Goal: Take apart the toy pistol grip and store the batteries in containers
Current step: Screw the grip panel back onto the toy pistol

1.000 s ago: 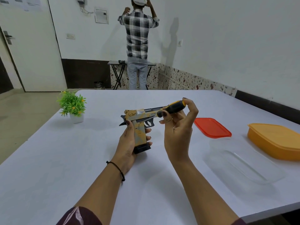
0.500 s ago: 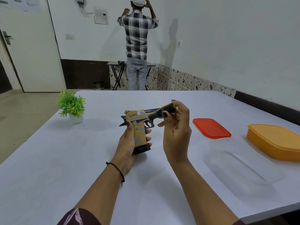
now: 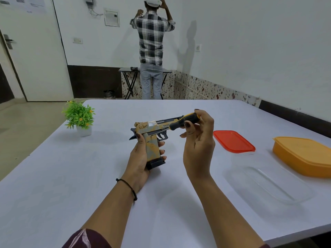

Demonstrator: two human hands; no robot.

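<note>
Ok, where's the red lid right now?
Head view, right side: the red lid lies flat on the table, just beyond the clear container and left of the orange container.

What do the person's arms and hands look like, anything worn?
Both forearms are bare, no gloves. The left hand and right hand have dark-painted nails. A thin black bracelet circles the left wrist. A maroon sleeve with a pale stripe shows at the left upper arm.

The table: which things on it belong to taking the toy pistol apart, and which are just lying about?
For the job: toy pistol, screwdriver, clear container, red lid, orange container.
Lying about: potted plant.
</note>
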